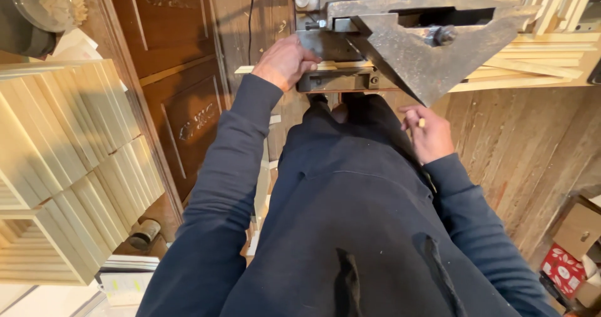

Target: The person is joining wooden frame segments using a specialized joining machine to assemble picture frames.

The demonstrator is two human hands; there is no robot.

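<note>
**While pressed to the machine: thin wood strip under the left hand, small offcut in the right**

Where the left hand (pixel 285 62) bears down, fingers curled closed over a pale wood strip (pixel 250 69) at the near edge of the metal cutting machine (pixel 413 47). Strip end sticking out just left of the machine, rest hidden under hand and steel. Right hand (pixel 429 135) below the machine's triangular point, well apart from the strip, loosely closed, pinching a small pale wood piece (pixel 421 123) between fingertips.

Judged from look: strip thin, light, stiff along its length, likely to snap or splinter if bent; dry and not slippery. Best held flat from above, close to the machine, palm pressing down. Offcut tiny, almost weightless, fit for a fingertip pinch only.

Farther out: more pale strips (pixel 532 66) lying right of the machine, on the same ledge. Stacked pale slats (pixel 69 141) far left of the machine. Dark carved wooden panel (pixel 181 72) between stack and machine. Cardboard boxes (pixel 579 242) low right.
</note>
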